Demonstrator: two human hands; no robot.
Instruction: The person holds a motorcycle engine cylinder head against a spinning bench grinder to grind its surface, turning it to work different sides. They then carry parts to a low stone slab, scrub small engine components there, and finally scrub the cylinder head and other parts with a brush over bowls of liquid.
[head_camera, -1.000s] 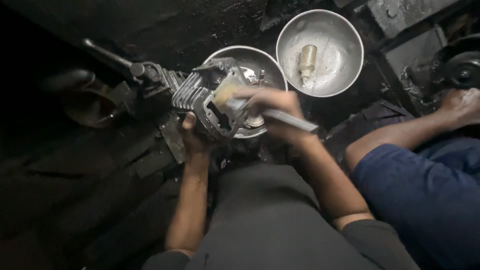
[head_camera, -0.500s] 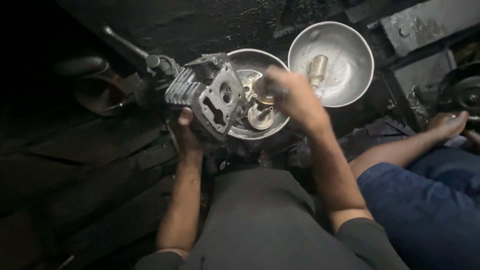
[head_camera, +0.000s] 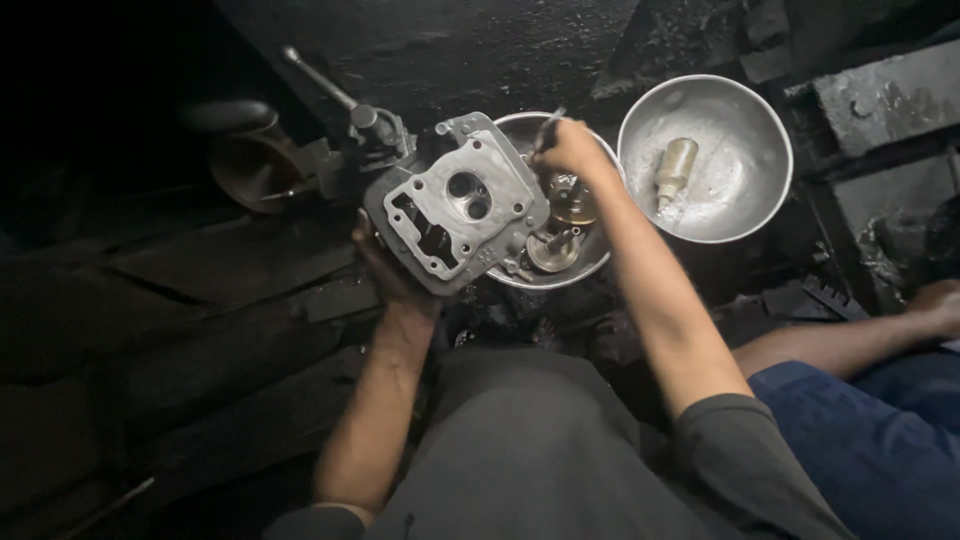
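In the head view, a grey metal engine part (head_camera: 456, 205) is gripped from below by the left hand (head_camera: 385, 270), fingers curled around its near edge. Just right of it, a thin tool (head_camera: 548, 128) is pinched in the right hand (head_camera: 572, 150) over a metal bowl (head_camera: 590, 265) of small parts. Farther right, a second bowl (head_camera: 745, 140) holds a small bottle (head_camera: 675, 170).

The cylinder head (head_camera: 455, 205) is a grey cast-metal block with a flat gasket face turned up toward the camera, tilted a little to the left. Two round valve openings sit near its middle, with a dark rectangular passage beside them and cooling fins along its lower left edge. It is held up off the floor, gripped from beneath at its lower left corner, and its right edge overlaps the rim of a steel bowl. The thin tool (head_camera: 547, 130) is a slim, dark metal rod, pinched upright above that bowl.
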